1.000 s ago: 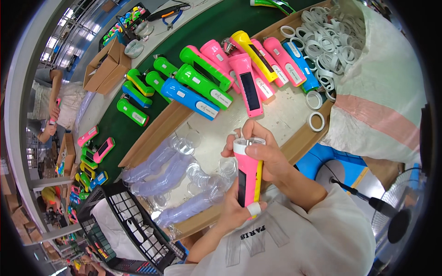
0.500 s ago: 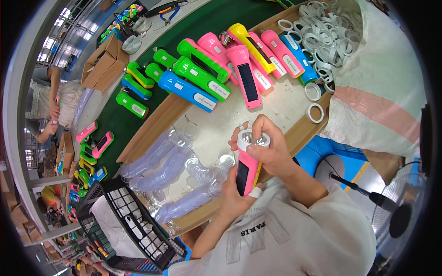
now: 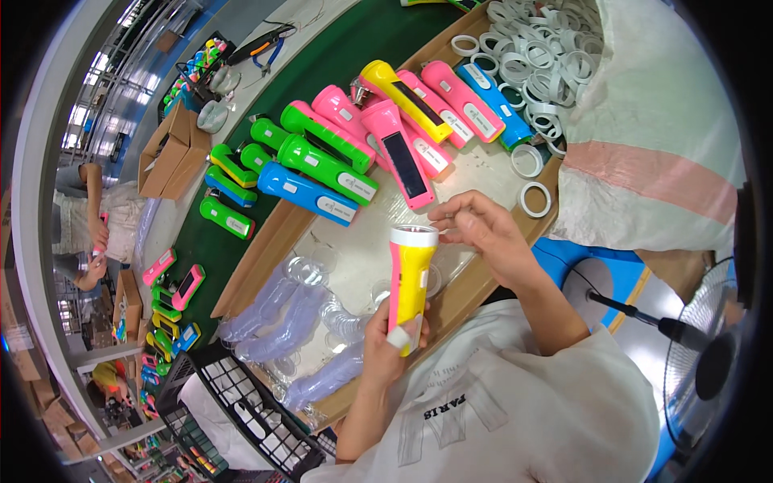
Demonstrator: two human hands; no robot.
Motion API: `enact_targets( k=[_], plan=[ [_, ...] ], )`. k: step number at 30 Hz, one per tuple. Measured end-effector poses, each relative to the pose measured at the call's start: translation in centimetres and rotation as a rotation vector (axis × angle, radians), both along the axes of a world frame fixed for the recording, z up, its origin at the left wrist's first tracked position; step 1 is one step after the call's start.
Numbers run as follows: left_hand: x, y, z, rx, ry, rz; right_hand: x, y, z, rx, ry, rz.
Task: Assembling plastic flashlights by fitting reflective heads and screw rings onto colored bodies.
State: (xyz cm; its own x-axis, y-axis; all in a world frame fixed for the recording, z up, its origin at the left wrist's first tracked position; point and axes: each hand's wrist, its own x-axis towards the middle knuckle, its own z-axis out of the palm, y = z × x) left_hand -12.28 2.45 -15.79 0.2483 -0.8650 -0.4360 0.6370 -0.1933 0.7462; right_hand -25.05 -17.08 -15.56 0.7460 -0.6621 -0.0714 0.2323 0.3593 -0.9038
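Gripping a yellow flashlight (image 3: 409, 283) by its lower end, the left hand (image 3: 392, 342) held it upright above the near edge of a shallow cardboard tray (image 3: 274, 233), fingers clenched round the body and a pale bandage showing on one fingertip. The flashlight had a bright yellow body with a pink strip down its side and a white ring round the open head at the top. The right hand (image 3: 483, 233) hovered just beside that head, thumb and forefinger pinched together on something too small to make out, not touching the flashlight as far as could be seen. The tray had a whitish floor on which clear round lenses (image 3: 310, 270) lay scattered, and stacks of clear plastic pieces (image 3: 282, 318) lay along its left end. Farther back, finished flashlights (image 3: 378, 137) in pink, green, blue and yellow lay in a row across the tray's far rim and onto a green table (image 3: 306, 80). White plastic rings (image 3: 539, 56) filled an open woven sack (image 3: 652, 137) at the right, with a few loose on the tray. A black wire basket (image 3: 233, 402) stood at the lower left, cardboard boxes (image 3: 169, 157) sat beyond the table, and another person (image 3: 97, 233) worked at the far left.
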Motion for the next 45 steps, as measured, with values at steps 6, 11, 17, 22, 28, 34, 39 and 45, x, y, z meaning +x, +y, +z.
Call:
enact_targets(
  k=[6, 11, 17, 22, 28, 34, 39, 45],
  plan=[
    [-3.1, -2.1, 2.5, 0.179, -0.579, -0.114, 1.9, 2.6, 0.7, 0.249, -0.134, -0.055],
    [-3.4, -0.3, 2.5, 0.065, -0.081, -0.251, 2.8, 3.4, 1.6, 0.474, -0.397, 0.099],
    [-4.4, 0.4, 2.9, -0.304, 0.647, -0.258, 4.4, 4.3, 0.8, 0.661, -0.894, 0.362],
    [-2.3, -0.5, 2.5, 0.161, -0.979, -0.203, 2.6, 3.7, 1.6, 0.181, -0.353, 0.108],
    [0.6, -1.7, 3.1, 0.147, -0.833, -0.157, 1.0, 0.8, 1.5, -0.073, -0.064, 0.002],
    [12.1, -9.0, 7.0, 0.070, -0.941, 0.044, -6.3, -3.4, -0.7, -1.258, 1.127, -0.494],
    [18.3, -16.6, 8.7, -0.088, -1.007, 0.284, -6.1, -3.7, -0.2, -1.408, 1.303, -0.282],
    [14.7, -9.6, 4.8, 0.037, -1.556, -0.141, -6.5, -4.6, -0.7, -1.298, 1.185, -0.125]
  ],
)
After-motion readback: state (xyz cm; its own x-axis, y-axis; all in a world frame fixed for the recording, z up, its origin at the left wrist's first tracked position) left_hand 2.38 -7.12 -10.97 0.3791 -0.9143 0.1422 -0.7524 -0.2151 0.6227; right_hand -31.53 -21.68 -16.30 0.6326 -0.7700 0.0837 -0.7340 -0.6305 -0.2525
